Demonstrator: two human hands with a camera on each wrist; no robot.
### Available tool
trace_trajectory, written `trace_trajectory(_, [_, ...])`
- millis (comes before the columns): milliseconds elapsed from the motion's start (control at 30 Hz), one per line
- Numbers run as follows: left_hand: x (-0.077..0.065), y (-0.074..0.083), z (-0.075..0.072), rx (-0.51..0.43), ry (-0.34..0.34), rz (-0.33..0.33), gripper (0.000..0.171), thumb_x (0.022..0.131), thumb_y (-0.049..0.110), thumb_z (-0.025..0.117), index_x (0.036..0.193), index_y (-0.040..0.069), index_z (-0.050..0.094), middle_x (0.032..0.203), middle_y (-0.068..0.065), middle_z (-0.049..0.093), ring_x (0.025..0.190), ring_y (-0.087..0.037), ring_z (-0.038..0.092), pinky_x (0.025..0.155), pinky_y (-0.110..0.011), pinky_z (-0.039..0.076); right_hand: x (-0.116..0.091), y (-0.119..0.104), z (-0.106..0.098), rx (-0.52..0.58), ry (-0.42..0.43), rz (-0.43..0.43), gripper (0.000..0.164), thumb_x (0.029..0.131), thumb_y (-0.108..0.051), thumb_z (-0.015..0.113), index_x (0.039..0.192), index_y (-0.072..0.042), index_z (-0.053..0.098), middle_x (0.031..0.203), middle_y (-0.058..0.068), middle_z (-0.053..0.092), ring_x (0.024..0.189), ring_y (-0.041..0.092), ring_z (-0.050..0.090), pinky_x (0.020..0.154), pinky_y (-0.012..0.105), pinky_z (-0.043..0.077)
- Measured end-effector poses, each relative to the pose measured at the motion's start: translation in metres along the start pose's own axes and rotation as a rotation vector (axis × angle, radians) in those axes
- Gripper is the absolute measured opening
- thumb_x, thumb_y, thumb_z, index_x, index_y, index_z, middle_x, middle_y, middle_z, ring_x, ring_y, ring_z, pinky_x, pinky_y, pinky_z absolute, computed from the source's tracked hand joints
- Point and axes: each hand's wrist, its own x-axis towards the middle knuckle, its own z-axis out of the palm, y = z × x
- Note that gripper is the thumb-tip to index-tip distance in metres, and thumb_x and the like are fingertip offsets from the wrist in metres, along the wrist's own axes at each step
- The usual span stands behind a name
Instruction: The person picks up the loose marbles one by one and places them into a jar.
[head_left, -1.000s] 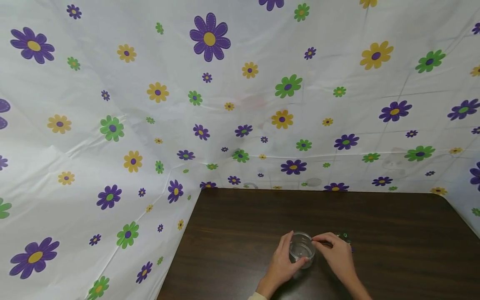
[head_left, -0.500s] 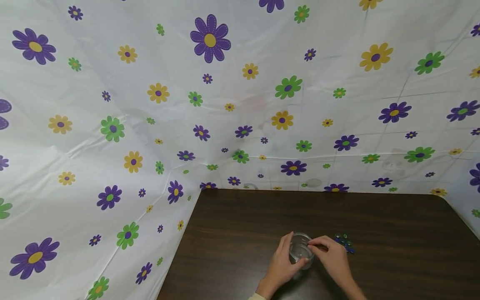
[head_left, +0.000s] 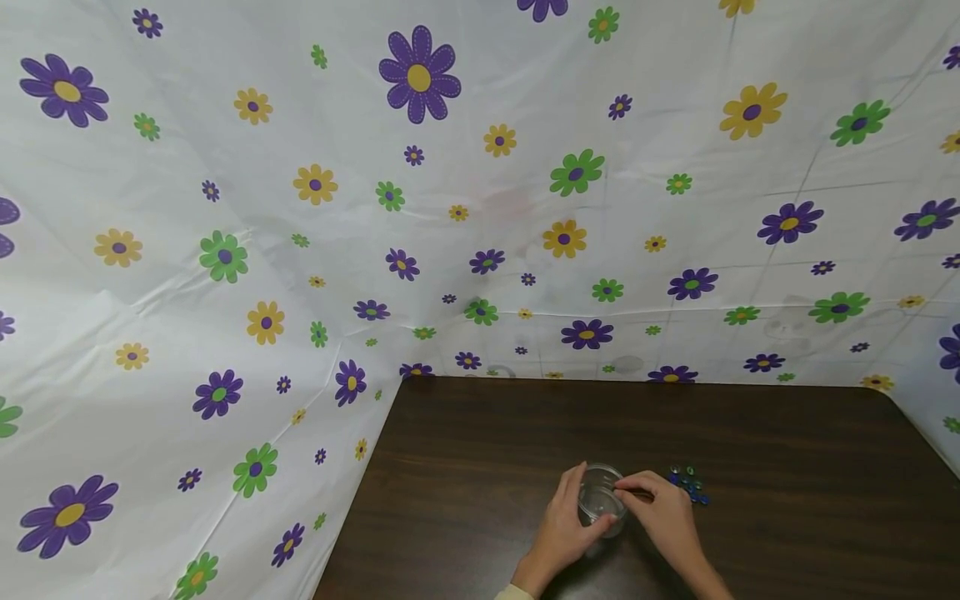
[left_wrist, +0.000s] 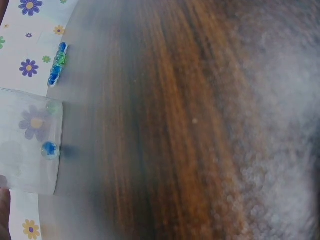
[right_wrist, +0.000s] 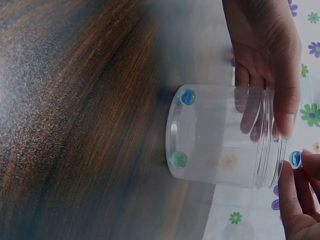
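In the head view my left hand (head_left: 561,527) grips a clear jar (head_left: 602,493) round its upper part, thumb on the near side. The jar stands upright and has no lid on it. Thumb and finger of my right hand (head_left: 667,518) pinch a blue marble (right_wrist: 295,159) just over the jar's open rim, as the right wrist view shows. Inside the jar, at the bottom, lie one blue marble (right_wrist: 187,96) and one green marble (right_wrist: 178,159). The left wrist view catches only part of the jar (left_wrist: 30,145) at its left edge.
A small group of blue and green marbles (head_left: 690,486) lies on the dark wooden table (head_left: 480,450), right of the jar. Behind and to the left, a white flower-printed sheet (head_left: 330,133) hangs along the table's edges.
My right hand has moved slightly left, from beside the jar's rim to over its mouth, uncovering more of the marbles on the table. The left hand and jar stay in place.
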Motion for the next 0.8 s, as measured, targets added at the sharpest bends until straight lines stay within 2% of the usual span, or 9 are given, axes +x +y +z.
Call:
trace_trajectory(367, [-0.0002, 0.0003, -0.0002, -0.001, -0.005, -0.006, 0.08, 0.092, 0.035, 0.079, 0.153, 0.001, 0.041, 0.148, -0.01, 0.051, 0.12, -0.024, 0.062, 0.091, -0.035, 0.056, -0.0004, -0.002, -0.0008, 0.011, -0.001, -0.017, 0.015, 0.079, 0.008, 0.084, 0.086, -0.005, 0.079, 0.087, -0.003, 0.073, 0.078, 0.001, 0.068, 0.068, 0.017, 0.056])
trace_trajectory(600, [0.0, -0.0005, 0.0005, -0.009, -0.002, -0.005, 0.079, 0.092, 0.035, 0.079, 0.153, 0.002, 0.042, 0.147, -0.009, 0.052, 0.118, -0.023, 0.063, 0.091, -0.034, 0.055, -0.001, -0.0034, -0.0012, 0.018, 0.006, -0.036, 0.017, 0.079, 0.005, 0.085, 0.085, -0.009, 0.079, 0.086, -0.003, 0.073, 0.078, 0.002, 0.069, 0.067, 0.016, 0.055])
trace_trajectory(800, [0.0, -0.0006, 0.001, -0.012, 0.002, 0.0, 0.08, 0.091, 0.034, 0.08, 0.153, 0.001, 0.042, 0.147, -0.009, 0.052, 0.118, -0.025, 0.063, 0.091, -0.034, 0.055, -0.0025, -0.0027, -0.0014, 0.021, 0.021, -0.018, 0.017, 0.079, 0.007, 0.084, 0.086, -0.008, 0.079, 0.087, -0.002, 0.073, 0.078, 0.0, 0.067, 0.068, 0.015, 0.054])
